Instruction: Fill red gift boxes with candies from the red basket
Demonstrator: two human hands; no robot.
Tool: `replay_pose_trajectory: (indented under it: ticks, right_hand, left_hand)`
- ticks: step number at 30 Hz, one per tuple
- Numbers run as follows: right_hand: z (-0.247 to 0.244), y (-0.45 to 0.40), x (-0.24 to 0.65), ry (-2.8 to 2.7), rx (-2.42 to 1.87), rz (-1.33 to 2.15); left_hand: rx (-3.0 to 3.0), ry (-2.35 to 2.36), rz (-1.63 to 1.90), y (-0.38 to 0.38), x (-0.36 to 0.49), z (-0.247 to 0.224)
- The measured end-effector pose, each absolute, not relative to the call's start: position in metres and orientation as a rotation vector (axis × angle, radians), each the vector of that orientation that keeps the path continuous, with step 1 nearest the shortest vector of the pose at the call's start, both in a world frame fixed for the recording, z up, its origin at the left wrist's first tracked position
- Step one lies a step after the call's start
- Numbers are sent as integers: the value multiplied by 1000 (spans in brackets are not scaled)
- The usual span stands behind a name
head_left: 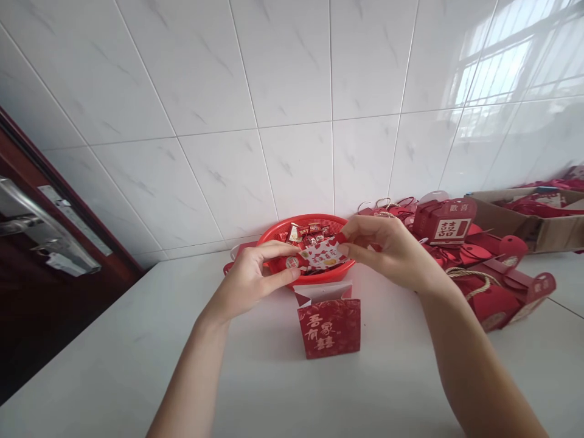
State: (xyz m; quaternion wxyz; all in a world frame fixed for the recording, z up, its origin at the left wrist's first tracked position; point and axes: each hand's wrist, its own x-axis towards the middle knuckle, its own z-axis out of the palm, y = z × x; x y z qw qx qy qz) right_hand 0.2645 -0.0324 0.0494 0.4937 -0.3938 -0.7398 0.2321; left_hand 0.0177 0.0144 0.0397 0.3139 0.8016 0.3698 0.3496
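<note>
A white and red printed candy packet [319, 254] is stretched between my two hands, above a red plastic basket [269, 234]. My left hand [249, 277] is closed at its left end, thumb and fingers around a red part with a round label [292, 262]. Whether that part belongs to the same packet I cannot tell. The right end is pinched by my right hand [387, 249]. Small wrapped candies [310, 232] lie in the basket. In front of it stands a dark red gift box [329, 328] with gold lettering, its top open.
Several red gift boxes [444, 222] with rope handles crowd the right side of the white table [255, 377]. Behind them is a cardboard box [559, 233] holding red items. A tiled wall [296, 164] runs along the back; a dark door [55, 304] is at left.
</note>
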Motion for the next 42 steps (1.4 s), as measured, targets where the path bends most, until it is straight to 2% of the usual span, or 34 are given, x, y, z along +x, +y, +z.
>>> replay_pose_trajectory:
  ticks: [12, 23, 32, 42]
  right_hand:
    - [51, -38, 266, -2065, -1077, 451]
    - [44, -31, 251, -2217, -1201, 348]
    - [40, -26, 252, -1992, -1265, 281]
    - [40, -21, 249, -1898, -1004, 554]
  left_hand:
    - [2225, 1054, 658, 17, 23, 25]
    - [2243, 1032, 621, 20, 27, 22]
    - [2093, 883, 851, 22, 27, 24]
    - [1969, 780, 958, 10, 36, 28]
